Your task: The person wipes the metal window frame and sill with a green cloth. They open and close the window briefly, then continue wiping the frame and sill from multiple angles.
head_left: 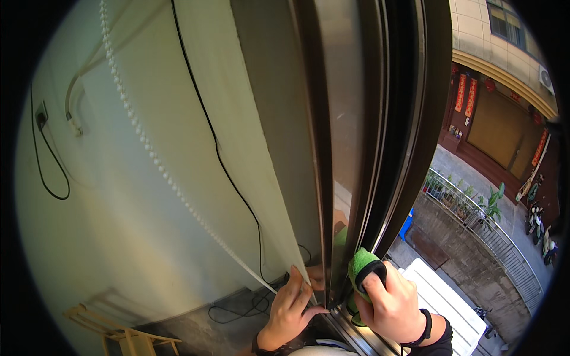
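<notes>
My right hand (393,304) grips a fuzzy green cleaning cloth (364,259) with a black-edged part, one finger hooked at the black rim. The cloth is against the lower part of the dark window frame (409,148), just above the metal sliding track (350,332). To its left, my left hand (289,314) rests with fingers stretched out against the wall's corner edge, its thumb reaching towards the foot of the frame. Nothing shows in that hand. The glass pane (344,118) reflects a bit of green and skin tone.
A white beaded blind chain (142,136) and a black cable (208,115) hang at the left. A wooden chair (127,335) stands lower left, with cables (237,311) on the floor. Outside lie a white panel (445,302), a railing (499,237) and a street below.
</notes>
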